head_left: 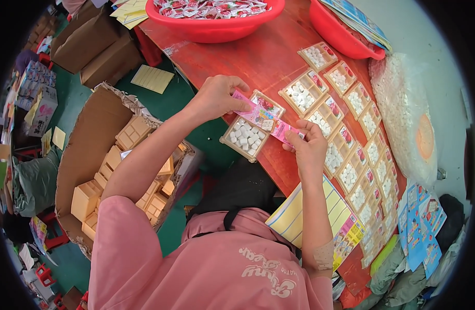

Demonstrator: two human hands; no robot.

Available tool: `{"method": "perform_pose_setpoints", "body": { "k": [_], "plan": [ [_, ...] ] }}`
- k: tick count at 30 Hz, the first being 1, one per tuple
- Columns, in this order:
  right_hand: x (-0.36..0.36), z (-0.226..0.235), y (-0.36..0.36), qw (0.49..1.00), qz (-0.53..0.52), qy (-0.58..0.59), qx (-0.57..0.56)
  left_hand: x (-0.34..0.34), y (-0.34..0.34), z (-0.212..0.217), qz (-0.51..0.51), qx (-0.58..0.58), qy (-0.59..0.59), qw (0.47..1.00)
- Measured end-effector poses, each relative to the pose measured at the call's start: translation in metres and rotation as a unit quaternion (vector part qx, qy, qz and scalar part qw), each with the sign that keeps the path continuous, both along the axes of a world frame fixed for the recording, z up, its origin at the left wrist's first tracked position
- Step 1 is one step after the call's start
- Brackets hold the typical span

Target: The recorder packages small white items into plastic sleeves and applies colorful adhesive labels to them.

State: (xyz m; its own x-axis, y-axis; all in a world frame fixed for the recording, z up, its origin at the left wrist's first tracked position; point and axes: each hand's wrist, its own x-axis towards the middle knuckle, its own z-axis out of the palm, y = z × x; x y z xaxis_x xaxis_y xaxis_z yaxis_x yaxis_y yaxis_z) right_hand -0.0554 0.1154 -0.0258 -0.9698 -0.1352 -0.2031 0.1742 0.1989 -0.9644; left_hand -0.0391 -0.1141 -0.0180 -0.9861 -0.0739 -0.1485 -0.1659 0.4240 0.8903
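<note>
My left hand (219,97) pinches the upper left end of a pink printed strip (255,114), thumb against its face. At the other end, my right hand (308,145) grips the strip between thumb and fingers. The strip lies slantwise across a small tan plastic tray (229,140) at the table's edge, covering the tray's middle; whether it touches the tray I cannot tell. White marshmallow-like cubes (246,135) fill the tray's near compartment. A red and white sachet (267,105) shows in the far compartment. To the right, several similar filled trays (301,95) stand in rows.
A red basin (214,32) of sachets stands at the far side of the red table (237,57). Another red basin (340,32) is far right, near a clear bag of white pieces (405,111). A cardboard box (74,170) of tan trays stands left. Yellow printed sheets (294,209) lie beside my right forearm.
</note>
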Motion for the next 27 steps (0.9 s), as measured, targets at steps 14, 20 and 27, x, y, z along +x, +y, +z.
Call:
{"method": "perform_pose_setpoints", "body": {
  "k": [14,20,27],
  "plan": [
    [0.009,-0.004,-0.010,0.980,0.044,0.103,0.164,0.001,0.003,0.002,0.000,-0.065,0.026,0.998],
    [0.019,-0.004,-0.008,0.956,0.136,0.125,0.227,0.030,-0.007,-0.010,-0.023,0.021,-0.038,0.999],
    [0.023,0.002,-0.008,0.941,0.192,0.102,0.260,0.052,0.010,-0.024,0.052,0.061,-0.001,0.997]
  ]
}}
